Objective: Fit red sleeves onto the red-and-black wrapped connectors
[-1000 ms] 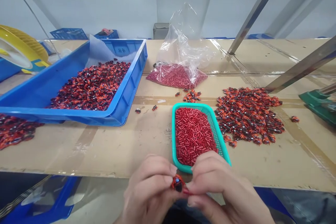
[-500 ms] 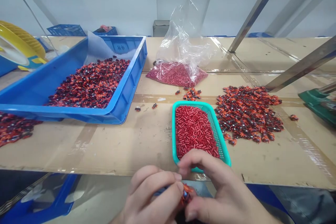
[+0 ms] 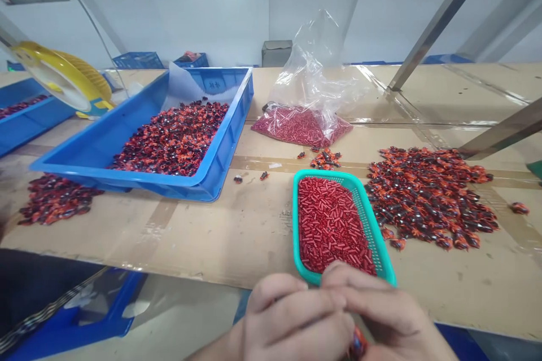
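Head view — left hand (image 3: 292, 321) and right hand (image 3: 393, 316), curled tight together, clasp a mostly hidden orange-black piece (image 3: 359, 343).

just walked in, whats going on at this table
A person has a small orange-and-black piece between the left hand and the right hand; most of it is hidden, so each hand's exact grip cannot be seen. The hands are together at the near end of a green basket of short red tubes. A pile of similar pieces lies right of the basket, a blue tray stands to the left, and a clear bag of red tubes sits behind the basket.
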Tool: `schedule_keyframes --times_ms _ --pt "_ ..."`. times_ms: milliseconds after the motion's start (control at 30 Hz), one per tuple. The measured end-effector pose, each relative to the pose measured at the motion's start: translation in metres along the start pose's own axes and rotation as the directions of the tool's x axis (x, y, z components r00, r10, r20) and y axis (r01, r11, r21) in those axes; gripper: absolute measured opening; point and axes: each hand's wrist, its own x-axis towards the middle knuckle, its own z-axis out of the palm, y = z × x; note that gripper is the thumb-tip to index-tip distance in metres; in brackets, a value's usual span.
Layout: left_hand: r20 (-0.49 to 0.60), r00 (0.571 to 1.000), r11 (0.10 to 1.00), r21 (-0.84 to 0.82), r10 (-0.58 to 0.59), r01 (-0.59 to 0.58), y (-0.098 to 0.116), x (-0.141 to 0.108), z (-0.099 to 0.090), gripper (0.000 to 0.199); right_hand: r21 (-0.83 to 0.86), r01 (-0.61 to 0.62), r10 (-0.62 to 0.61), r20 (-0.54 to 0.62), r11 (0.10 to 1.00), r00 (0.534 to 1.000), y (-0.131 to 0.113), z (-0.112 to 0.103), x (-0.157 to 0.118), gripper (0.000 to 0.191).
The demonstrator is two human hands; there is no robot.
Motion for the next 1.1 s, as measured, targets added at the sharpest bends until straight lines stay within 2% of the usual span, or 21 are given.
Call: schedule_keyframes --times_ms 33,67,100,133,200,233,300,333,400,467,533,600,667,733,867,933,1033,1067,1100 --pt "0.020 0.999 0.998 0.041 0.039 -0.040 -0.011 0.004 0.004 0.014 -0.131 0.018 -0.029 -0.084 0.991 0.996 0.007 -0.012 -0.002 0.036" --pt "0.073 0.989 0.987 0.084 0.129 -0.135 -0.025 0.008 0.008 0.015 -0.294 0.002 -0.057 -0.179 0.956 0.982 0.015 -0.026 -0.004 0.032" --pt "0.088 0.989 0.980 0.152 0.118 -0.131 -0.043 0.012 0.011 0.014 -0.472 -0.071 -0.084 -0.299 0.879 0.951 0.026 -0.044 -0.006 0.030" --pt "0.102 0.995 0.975 0.220 -0.011 -0.012 -0.063 0.016 0.014 0.011 -0.623 -0.167 -0.137 -0.409 0.764 0.902 0.037 -0.064 -0.009 0.036" --pt "0.139 0.976 0.955 0.270 -0.167 0.125 -0.107 0.024 0.019 0.011 -0.813 -0.394 -0.224 -0.519 0.429 0.825 0.062 -0.106 -0.014 0.069" --pt "0.159 0.963 0.945 0.281 -0.219 0.169 -0.128 0.028 0.021 0.009 -0.847 -0.458 -0.218 -0.517 0.270 0.827 0.074 -0.125 -0.015 0.081" --pt "0.194 0.928 0.920 0.300 -0.317 0.251 -0.164 0.036 0.026 0.011 -0.850 -0.495 -0.211 -0.525 0.180 0.825 0.092 -0.154 -0.016 0.088" --pt "0.215 0.909 0.910 0.300 -0.358 0.287 -0.178 0.040 0.029 0.016 -0.853 -0.497 -0.204 -0.521 0.162 0.829 0.098 -0.162 -0.016 0.090" --pt "0.253 0.868 0.891 0.281 -0.427 0.357 -0.196 0.048 0.035 0.025 -0.857 -0.494 -0.220 -0.514 0.143 0.829 0.103 -0.164 -0.014 0.094" --pt "0.279 0.831 0.873 0.233 -0.481 0.427 -0.203 0.054 0.040 0.029 -0.875 -0.462 -0.240 -0.484 0.144 0.842 0.099 -0.150 -0.011 0.094" --pt "0.286 0.803 0.852 0.156 -0.523 0.500 -0.202 0.059 0.043 0.029 -0.912 -0.361 -0.240 -0.402 0.196 0.884 0.091 -0.127 -0.007 0.078" --pt "0.286 0.782 0.823 0.042 -0.553 0.567 -0.192 0.061 0.042 0.028 -0.942 -0.183 -0.218 -0.248 0.281 0.944 0.083 -0.100 -0.001 0.055" --pt "0.293 0.764 0.775 -0.104 -0.575 0.623 -0.173 0.059 0.038 0.026 -0.946 -0.018 -0.192 -0.084 0.324 0.978 0.080 -0.077 0.006 0.036" --pt "0.316 0.741 0.697 -0.259 -0.593 0.668 -0.147 0.055 0.031 0.027 -0.946 0.064 -0.163 0.012 0.316 0.987 0.081 -0.061 0.013 0.025" --pt "0.387 0.677 0.499 -0.468 -0.627 0.729 -0.091 0.042 0.014 0.032 -0.955 0.075 -0.103 0.047 0.287 0.994 0.089 -0.049 0.023 0.011" --pt "0.429 0.619 0.331 -0.574 -0.658 0.749 -0.068 0.037 0.008 0.029 -0.954 0.073 -0.078 0.053 0.289 0.996 0.089 -0.048 0.024 0.013" --pt "0.485 0.520 0.020 -0.717 -0.703 0.697 -0.047 0.032 0.004 0.024 -0.949 0.066 -0.063 0.049 0.308 0.997 0.085 -0.048 0.024 0.013" --pt "0.492 0.506 -0.034 -0.740 -0.708 0.671 -0.043 0.031 0.004 0.022 -0.946 0.062 -0.062 0.045 0.318 0.997 0.084 -0.048 0.024 0.012" --pt "0.486 0.510 -0.042 -0.752 -0.710 0.658 -0.039 0.030 0.004 0.019 -0.942 0.057 -0.063 0.039 0.330 0.997 0.083 -0.048 0.024 0.012"
